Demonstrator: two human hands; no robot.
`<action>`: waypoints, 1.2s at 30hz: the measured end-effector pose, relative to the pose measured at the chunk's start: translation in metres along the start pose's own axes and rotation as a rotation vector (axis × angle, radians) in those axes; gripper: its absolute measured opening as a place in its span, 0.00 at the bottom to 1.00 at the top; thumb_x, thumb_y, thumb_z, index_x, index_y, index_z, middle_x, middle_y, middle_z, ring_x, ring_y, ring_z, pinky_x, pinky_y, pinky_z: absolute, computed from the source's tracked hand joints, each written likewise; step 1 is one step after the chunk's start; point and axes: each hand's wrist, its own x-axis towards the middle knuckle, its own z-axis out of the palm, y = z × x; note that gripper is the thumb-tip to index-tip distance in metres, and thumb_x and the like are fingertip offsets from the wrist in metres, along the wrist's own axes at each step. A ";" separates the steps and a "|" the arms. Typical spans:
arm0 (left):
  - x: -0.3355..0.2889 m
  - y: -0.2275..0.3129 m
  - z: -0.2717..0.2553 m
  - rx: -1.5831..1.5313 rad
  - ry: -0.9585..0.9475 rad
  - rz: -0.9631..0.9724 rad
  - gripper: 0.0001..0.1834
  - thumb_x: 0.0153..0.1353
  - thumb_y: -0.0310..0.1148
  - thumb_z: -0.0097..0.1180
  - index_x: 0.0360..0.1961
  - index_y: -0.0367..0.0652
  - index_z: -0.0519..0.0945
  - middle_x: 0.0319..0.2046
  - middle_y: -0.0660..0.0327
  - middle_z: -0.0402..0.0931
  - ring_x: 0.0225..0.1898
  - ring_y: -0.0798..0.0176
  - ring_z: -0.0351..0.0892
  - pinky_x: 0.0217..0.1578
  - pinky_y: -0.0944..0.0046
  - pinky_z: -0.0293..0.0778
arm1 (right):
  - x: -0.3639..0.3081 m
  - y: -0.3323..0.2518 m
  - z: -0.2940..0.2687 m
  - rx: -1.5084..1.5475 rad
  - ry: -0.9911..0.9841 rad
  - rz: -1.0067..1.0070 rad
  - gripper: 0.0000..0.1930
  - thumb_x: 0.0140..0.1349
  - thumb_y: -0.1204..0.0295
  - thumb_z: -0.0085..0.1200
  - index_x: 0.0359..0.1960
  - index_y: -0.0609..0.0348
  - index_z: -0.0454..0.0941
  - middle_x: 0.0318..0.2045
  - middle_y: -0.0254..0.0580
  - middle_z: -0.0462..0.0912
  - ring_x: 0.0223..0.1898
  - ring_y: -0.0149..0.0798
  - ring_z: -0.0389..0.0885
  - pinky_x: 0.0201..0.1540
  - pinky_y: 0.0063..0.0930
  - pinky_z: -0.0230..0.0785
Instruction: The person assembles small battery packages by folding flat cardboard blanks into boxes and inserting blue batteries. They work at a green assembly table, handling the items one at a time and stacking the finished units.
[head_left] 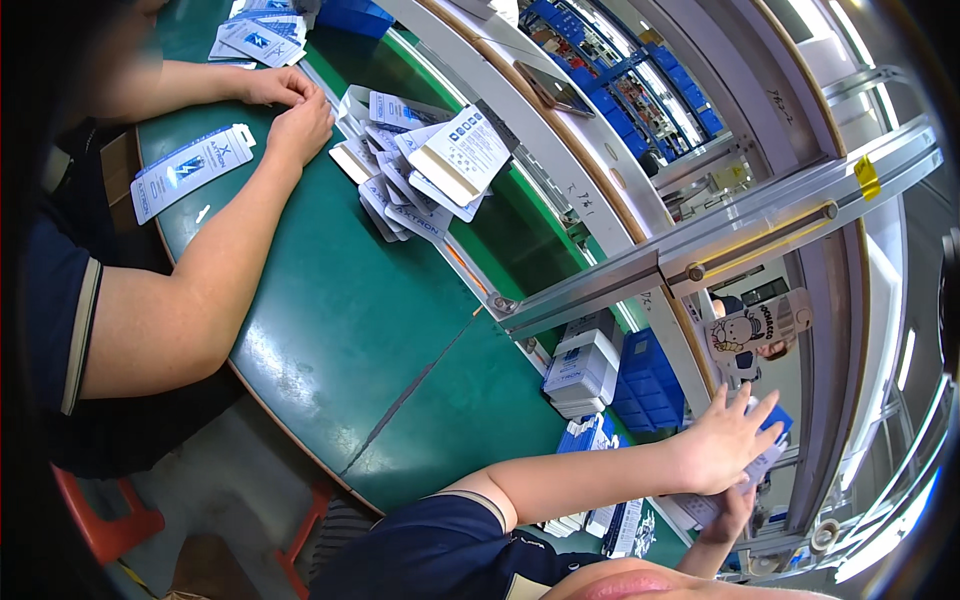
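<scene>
My left hand (pixel 728 440) reaches to the right with its fingers spread over a blue-and-white package (pixel 765 458). Most of that package is hidden behind the hand, and I cannot tell whether the fingers touch it. Just below, my right hand (pixel 732 515) has its fingers curled at the package's lower edge and seems to hold it. Beside my left forearm stand upright blue-and-white flat boxes (pixel 590 435) in a row. Behind them is a stack of pale flat boxes (pixel 580 375).
A co-worker's hands (pixel 300 110) meet over the green table (pixel 330 330) at the left. A messy pile of flat boxes (pixel 425 165) lies near them, and a single package (pixel 190 170) lies apart. Blue bins (pixel 650 385) and a metal rail (pixel 740 225) border the far side.
</scene>
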 end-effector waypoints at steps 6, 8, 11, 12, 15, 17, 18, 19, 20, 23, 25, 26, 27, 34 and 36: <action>0.022 0.011 0.018 -0.360 0.230 0.266 0.37 0.51 0.38 0.65 0.62 0.44 0.65 0.67 0.45 0.50 0.64 0.42 0.58 0.63 0.39 0.54 | -0.006 0.014 -0.053 0.516 -0.231 -0.199 0.33 0.59 0.63 0.46 0.66 0.65 0.56 0.61 0.57 0.66 0.61 0.50 0.67 0.63 0.46 0.61; 0.024 0.021 0.009 -0.250 0.328 0.371 0.37 0.50 0.38 0.65 0.62 0.45 0.66 0.67 0.47 0.50 0.64 0.41 0.56 0.65 0.39 0.52 | -0.007 0.007 -0.050 0.515 -0.222 -0.257 0.34 0.59 0.63 0.47 0.66 0.64 0.56 0.61 0.56 0.65 0.61 0.49 0.67 0.63 0.45 0.60; 0.024 0.020 0.013 -0.266 0.414 0.458 0.27 0.52 0.37 0.63 0.54 0.45 0.72 0.64 0.48 0.57 0.65 0.40 0.56 0.65 0.38 0.51 | -0.013 0.010 -0.053 0.459 -0.168 -0.315 0.35 0.59 0.63 0.48 0.67 0.64 0.55 0.62 0.55 0.63 0.62 0.48 0.66 0.63 0.44 0.59; 0.025 0.019 0.013 -0.259 0.464 0.483 0.25 0.52 0.37 0.62 0.51 0.45 0.73 0.63 0.47 0.59 0.65 0.40 0.56 0.64 0.38 0.51 | -0.017 0.008 -0.053 0.423 -0.148 -0.335 0.35 0.58 0.63 0.49 0.67 0.63 0.54 0.63 0.54 0.63 0.62 0.48 0.65 0.64 0.44 0.59; 0.029 0.017 0.006 -0.391 0.445 0.432 0.18 0.54 0.37 0.60 0.44 0.40 0.75 0.59 0.46 0.64 0.62 0.39 0.61 0.60 0.41 0.59 | -0.027 0.005 -0.048 0.285 -0.073 -0.394 0.36 0.58 0.63 0.50 0.68 0.63 0.53 0.63 0.53 0.62 0.63 0.47 0.64 0.64 0.43 0.58; 0.023 0.018 -0.007 -0.568 0.350 0.240 0.19 0.56 0.42 0.59 0.42 0.40 0.75 0.57 0.47 0.66 0.58 0.40 0.65 0.56 0.45 0.65 | -0.033 0.003 -0.045 0.187 -0.027 -0.418 0.37 0.58 0.63 0.51 0.68 0.62 0.53 0.64 0.53 0.61 0.64 0.47 0.63 0.64 0.43 0.57; 0.020 0.021 -0.009 -0.662 0.298 0.145 0.19 0.58 0.44 0.59 0.42 0.39 0.74 0.56 0.48 0.67 0.56 0.40 0.68 0.53 0.47 0.68 | -0.037 0.002 -0.044 0.131 0.007 -0.429 0.37 0.58 0.63 0.51 0.68 0.62 0.52 0.64 0.52 0.60 0.64 0.46 0.63 0.65 0.42 0.57; 0.021 0.022 -0.011 -0.647 0.376 0.099 0.21 0.59 0.46 0.58 0.42 0.38 0.73 0.49 0.47 0.72 0.47 0.42 0.75 0.45 0.52 0.73 | -0.039 0.002 -0.043 0.075 0.041 -0.443 0.38 0.57 0.63 0.51 0.68 0.62 0.52 0.65 0.52 0.60 0.64 0.46 0.62 0.65 0.42 0.57; 0.021 0.023 -0.014 -0.711 0.238 0.024 0.22 0.58 0.46 0.59 0.43 0.38 0.73 0.47 0.46 0.73 0.45 0.42 0.76 0.44 0.52 0.73 | -0.040 0.001 -0.043 0.013 0.074 -0.449 0.38 0.57 0.63 0.52 0.69 0.61 0.52 0.65 0.51 0.60 0.64 0.46 0.62 0.65 0.42 0.56; 0.016 0.027 -0.027 -0.738 0.073 -0.080 0.26 0.57 0.47 0.60 0.43 0.34 0.70 0.33 0.42 0.77 0.35 0.42 0.78 0.37 0.52 0.73 | -0.018 -0.001 -0.029 -0.173 0.106 -0.485 0.39 0.57 0.63 0.53 0.69 0.61 0.51 0.66 0.50 0.58 0.65 0.45 0.61 0.65 0.41 0.55; 0.017 0.025 -0.017 -0.777 -0.117 -0.163 0.27 0.57 0.47 0.60 0.43 0.31 0.70 0.28 0.42 0.76 0.31 0.41 0.78 0.35 0.51 0.73 | -0.006 0.000 -0.031 -0.378 0.176 -0.470 0.40 0.57 0.63 0.54 0.70 0.60 0.50 0.66 0.49 0.57 0.66 0.45 0.60 0.66 0.41 0.54; 0.017 0.027 -0.017 -0.783 -0.208 -0.200 0.28 0.57 0.47 0.59 0.43 0.30 0.70 0.25 0.41 0.75 0.29 0.41 0.78 0.33 0.50 0.73 | 0.000 -0.001 -0.031 -0.472 0.194 -0.470 0.40 0.56 0.63 0.54 0.70 0.60 0.50 0.67 0.49 0.57 0.66 0.44 0.60 0.66 0.40 0.54; 0.018 0.028 -0.021 -0.764 -0.200 -0.187 0.26 0.58 0.43 0.58 0.42 0.26 0.70 0.19 0.41 0.73 0.24 0.40 0.77 0.31 0.50 0.73 | 0.007 -0.003 -0.027 -0.556 0.197 -0.476 0.41 0.56 0.63 0.54 0.70 0.60 0.50 0.67 0.49 0.57 0.66 0.44 0.59 0.66 0.40 0.54; 0.023 0.013 0.001 -0.688 -0.015 -0.158 0.08 0.59 0.27 0.48 0.29 0.31 0.71 0.21 0.42 0.75 0.26 0.37 0.76 0.29 0.47 0.70 | 0.027 0.010 -0.016 -0.771 0.236 -0.622 0.51 0.49 0.72 0.65 0.72 0.57 0.44 0.67 0.45 0.56 0.68 0.43 0.56 0.68 0.36 0.47; 0.024 0.012 0.002 -0.622 0.034 -0.161 0.06 0.57 0.25 0.48 0.27 0.31 0.70 0.21 0.43 0.74 0.25 0.38 0.75 0.28 0.46 0.69 | 0.029 0.008 -0.011 -0.888 0.282 -0.622 0.52 0.42 0.76 0.68 0.70 0.58 0.51 0.63 0.47 0.60 0.65 0.46 0.60 0.66 0.39 0.52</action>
